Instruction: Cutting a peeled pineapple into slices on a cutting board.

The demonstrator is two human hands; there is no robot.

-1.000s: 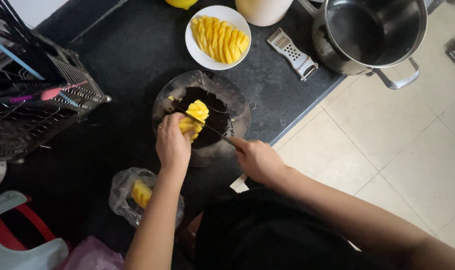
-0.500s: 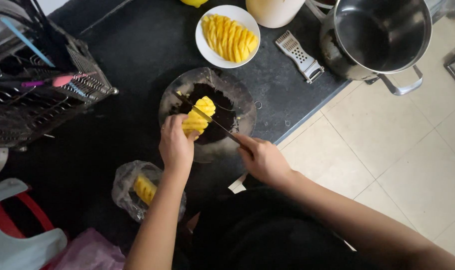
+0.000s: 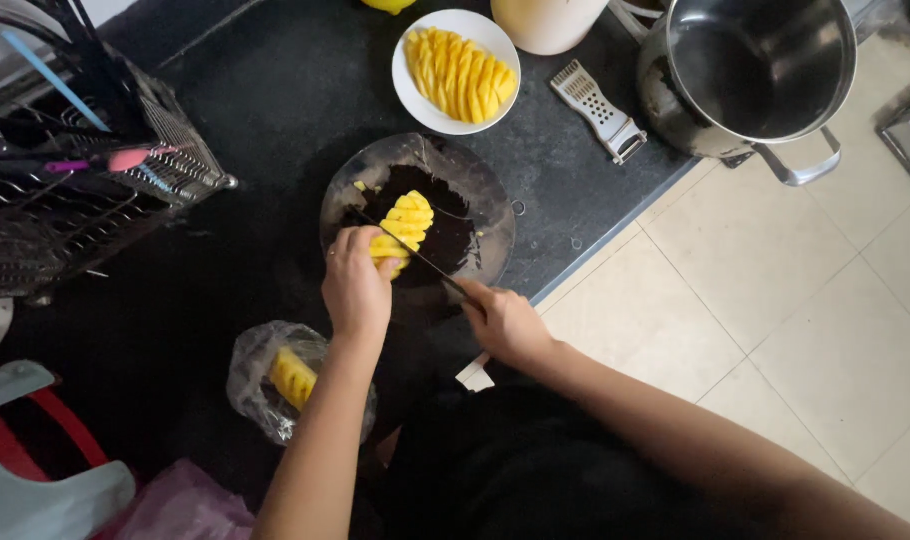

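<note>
On a dark tabletop [image 3: 275, 110], the left hand [image 3: 357, 285] clamps a peeled pineapple piece [image 3: 403, 228] inside a glass plate [image 3: 495, 225], its long axis toward 1 o'clock; the right hand [image 3: 505, 322], at 4 o'clock, grips a knife [image 3: 405, 252] laid across it.
</note>
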